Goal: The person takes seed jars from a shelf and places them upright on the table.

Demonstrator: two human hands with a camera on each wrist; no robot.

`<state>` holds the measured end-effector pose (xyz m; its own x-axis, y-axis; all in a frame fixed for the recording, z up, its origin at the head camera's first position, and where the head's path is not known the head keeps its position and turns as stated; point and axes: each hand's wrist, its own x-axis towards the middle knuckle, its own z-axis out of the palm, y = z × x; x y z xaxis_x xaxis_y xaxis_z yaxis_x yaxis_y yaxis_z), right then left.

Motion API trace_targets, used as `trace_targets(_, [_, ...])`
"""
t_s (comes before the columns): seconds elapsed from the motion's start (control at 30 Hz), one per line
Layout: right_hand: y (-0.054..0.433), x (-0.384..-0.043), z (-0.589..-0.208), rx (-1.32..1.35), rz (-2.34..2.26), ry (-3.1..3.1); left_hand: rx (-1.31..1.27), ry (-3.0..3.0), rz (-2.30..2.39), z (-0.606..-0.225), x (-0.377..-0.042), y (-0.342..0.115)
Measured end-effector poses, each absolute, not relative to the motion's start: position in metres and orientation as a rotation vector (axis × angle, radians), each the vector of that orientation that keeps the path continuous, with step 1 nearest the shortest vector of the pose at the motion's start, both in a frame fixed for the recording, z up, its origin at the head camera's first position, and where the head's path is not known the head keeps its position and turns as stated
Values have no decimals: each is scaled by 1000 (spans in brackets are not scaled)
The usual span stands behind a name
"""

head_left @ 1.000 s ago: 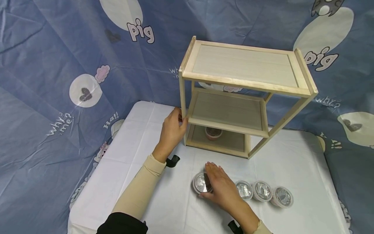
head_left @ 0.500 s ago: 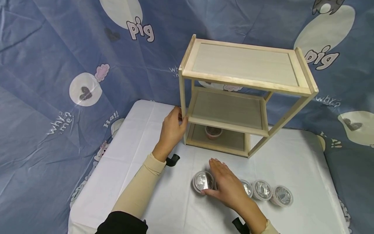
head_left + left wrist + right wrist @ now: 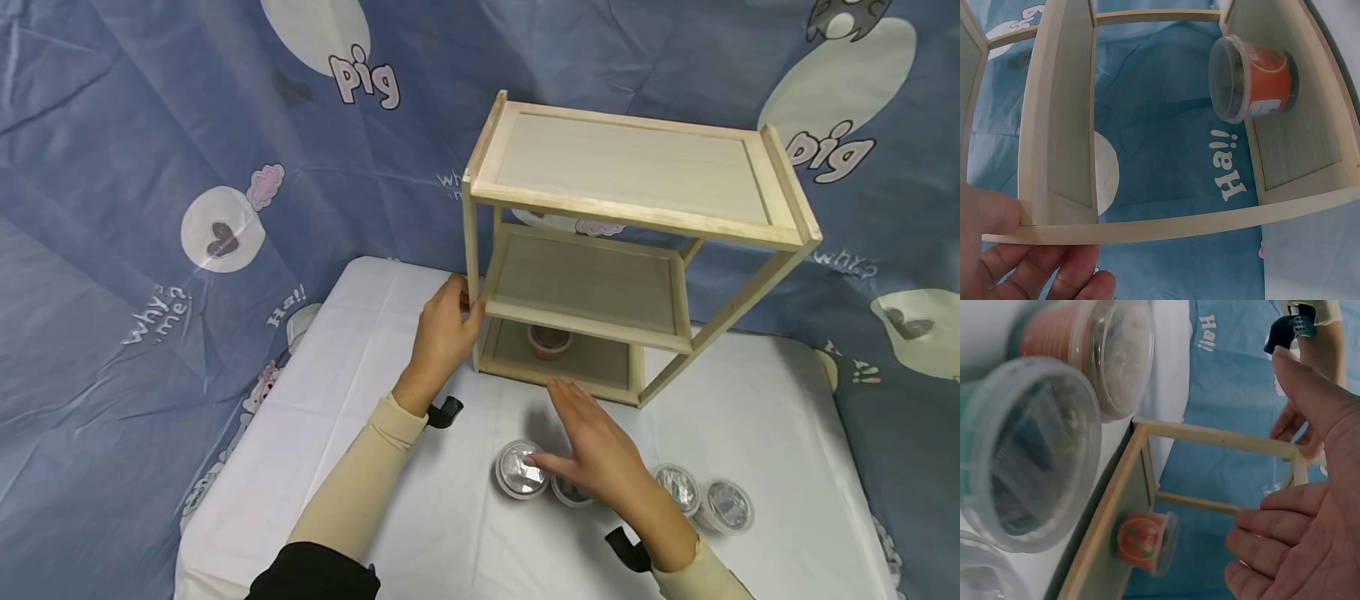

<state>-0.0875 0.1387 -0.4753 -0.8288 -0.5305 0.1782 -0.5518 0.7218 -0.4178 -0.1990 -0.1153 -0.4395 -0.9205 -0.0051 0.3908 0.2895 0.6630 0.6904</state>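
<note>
My left hand [image 3: 441,337] pinches the left front post of a three-tier wooden shelf [image 3: 637,167]; in the left wrist view the thumb lies on one side of the wood [image 3: 1060,235] and the fingers on the other. On the bottom tier stands a plastic tub [image 3: 1267,81] with an orange label and clear lid. My right hand [image 3: 603,454] hovers with straight, spread fingers above a row of similar lidded tubs on the table, holding nothing. Leftmost is one tub [image 3: 517,475]; beside it another tub [image 3: 570,492] is partly hidden by the hand.
Right of the hand stand two more tubs [image 3: 677,485] [image 3: 726,506], close together. A white cloth [image 3: 360,358] covers the table. Blue printed fabric [image 3: 150,125] hangs behind and beside the shelf.
My right hand has come off the leftmost tub and moved right and slightly forward over the row, uncovering that tub. The left hand keeps its hold on the shelf post.
</note>
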Motion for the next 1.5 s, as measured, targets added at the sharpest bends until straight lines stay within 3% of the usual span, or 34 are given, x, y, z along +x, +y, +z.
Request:
trace_targets(0.4, [125,-137,-471,982,621,-2881,-225,-2512,-1151,-436,-198,-114])
trace_targets(0.97, [120,-209,-487,577,640,-3074,-220,-2520,-1153,-437,-199,-114])
trace_targets(1.5, [122,-238,-504,425,909,-3227,-211,-2517,-1157,-440,-198,-115])
